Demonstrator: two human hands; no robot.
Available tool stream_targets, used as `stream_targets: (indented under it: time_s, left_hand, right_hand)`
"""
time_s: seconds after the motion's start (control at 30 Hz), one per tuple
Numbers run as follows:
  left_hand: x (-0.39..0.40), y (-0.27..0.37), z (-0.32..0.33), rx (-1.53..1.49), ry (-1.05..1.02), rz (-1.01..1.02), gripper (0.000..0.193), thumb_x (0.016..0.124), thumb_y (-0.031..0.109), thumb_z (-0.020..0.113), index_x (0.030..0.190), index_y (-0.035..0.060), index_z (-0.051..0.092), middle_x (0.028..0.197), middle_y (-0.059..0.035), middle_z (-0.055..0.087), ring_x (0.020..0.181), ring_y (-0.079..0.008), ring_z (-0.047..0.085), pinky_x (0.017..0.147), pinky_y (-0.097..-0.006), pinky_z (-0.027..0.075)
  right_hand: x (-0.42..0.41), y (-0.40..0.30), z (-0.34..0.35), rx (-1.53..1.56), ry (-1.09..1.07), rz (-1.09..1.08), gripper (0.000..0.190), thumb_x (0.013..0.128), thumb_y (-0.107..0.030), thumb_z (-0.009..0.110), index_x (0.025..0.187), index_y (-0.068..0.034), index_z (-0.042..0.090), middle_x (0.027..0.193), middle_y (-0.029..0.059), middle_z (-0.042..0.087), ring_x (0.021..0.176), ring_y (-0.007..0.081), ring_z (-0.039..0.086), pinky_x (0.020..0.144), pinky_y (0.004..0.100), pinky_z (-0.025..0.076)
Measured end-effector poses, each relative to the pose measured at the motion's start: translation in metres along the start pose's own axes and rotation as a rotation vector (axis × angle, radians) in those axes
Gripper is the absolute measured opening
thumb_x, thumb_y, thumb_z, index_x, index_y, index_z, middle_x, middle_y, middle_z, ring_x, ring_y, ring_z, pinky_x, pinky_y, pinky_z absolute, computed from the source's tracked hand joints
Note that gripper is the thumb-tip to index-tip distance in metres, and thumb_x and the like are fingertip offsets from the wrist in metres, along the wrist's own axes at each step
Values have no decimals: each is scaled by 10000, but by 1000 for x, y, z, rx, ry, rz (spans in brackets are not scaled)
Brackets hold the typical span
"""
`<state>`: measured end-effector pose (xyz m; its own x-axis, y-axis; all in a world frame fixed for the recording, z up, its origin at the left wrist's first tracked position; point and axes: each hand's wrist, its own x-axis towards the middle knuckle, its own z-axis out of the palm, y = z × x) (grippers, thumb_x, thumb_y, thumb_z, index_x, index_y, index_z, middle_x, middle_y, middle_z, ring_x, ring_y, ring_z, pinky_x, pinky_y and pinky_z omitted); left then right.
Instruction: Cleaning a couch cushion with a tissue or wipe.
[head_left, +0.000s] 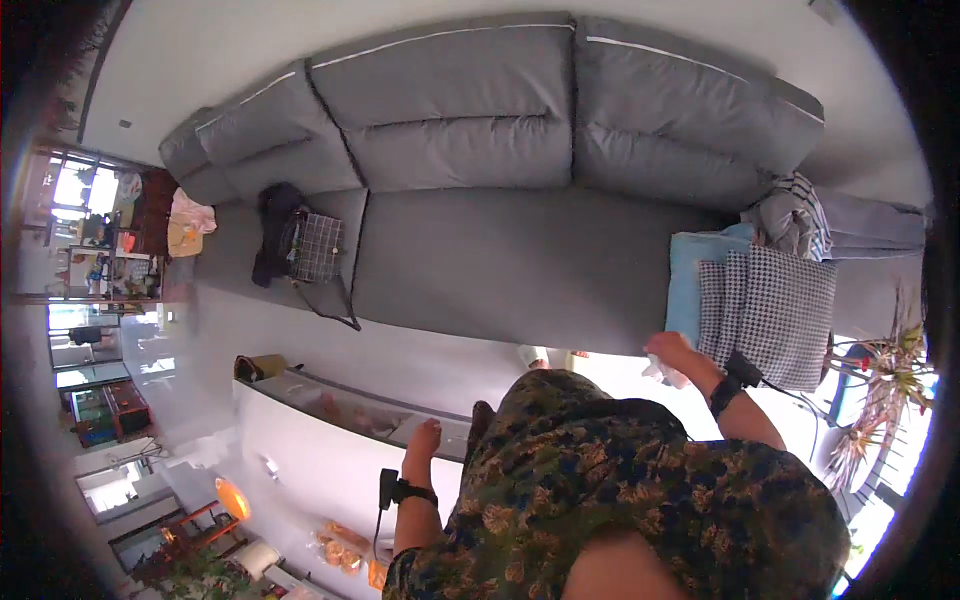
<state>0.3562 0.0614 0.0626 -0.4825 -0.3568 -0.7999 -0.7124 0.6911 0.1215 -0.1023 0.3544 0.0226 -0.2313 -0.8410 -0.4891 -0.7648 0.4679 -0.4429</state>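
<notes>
My right hand (670, 352) is beside the front edge of a grey sofa (510, 262), near folded houndstooth cloths (787, 315) and a light blue cloth (682, 277). Something whitish (664, 372) shows below its fingers; whether the hand grips it is unclear. Over a long white table with a recessed top (315, 401) is my left hand (425, 439), seen from behind with its fingers hard to make out. Both wrists wear black straps with small devices and cables.
A grid-patterned bag (319, 247) with a strap and a dark garment (274, 232) lie on the sofa's left part. Pink and yellow cloths (189, 223) rest at its far left end. Bagged bread-like items (341, 551) are at the lower left. Spiky plants (885, 382) stand at right.
</notes>
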Motion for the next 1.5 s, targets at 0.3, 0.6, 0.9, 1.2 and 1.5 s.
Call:
stream_targets:
  time_s: [0.3,0.6,0.9,1.2,1.5]
  left_hand:
    - [64,-35,6,-416,182,81,264,788,244,435,967,80,538,892,-190,562,837,-360,524,723,-442,418]
    - [124,-143,-57,-90,435,405,208,764,137,441,915,23,526,774,-121,585,697,-286,554,617,-359,446]
    - [128,-209,-137,242,222,274,172,716,134,446,756,23,570,789,-174,569,740,-352,544,649,-418,442]
    - [125,-116,-152,-38,275,416,242,792,187,385,881,5,518,831,-189,560,825,-356,524,713,-438,418]
    - [109,-195,-63,0,287,404,199,753,139,428,865,24,546,868,-183,555,806,-331,545,711,-410,440]
  right_hand:
    - [-16,3,41,219,119,235,289,695,-353,556,735,-72,611,763,114,595,721,280,563,656,373,434]
    - [55,-79,66,-120,-42,197,161,714,-236,494,798,-159,607,787,74,579,801,246,563,657,363,465]
    - [87,-223,18,320,2,238,162,746,-229,497,838,-117,566,835,88,575,782,260,561,661,368,460]
    - [26,-129,60,-348,-182,125,164,682,-170,527,824,-207,599,779,22,572,770,213,576,636,361,477]
    - [55,-120,89,273,-70,407,325,727,-382,514,823,-86,610,758,126,584,830,281,541,713,409,429]
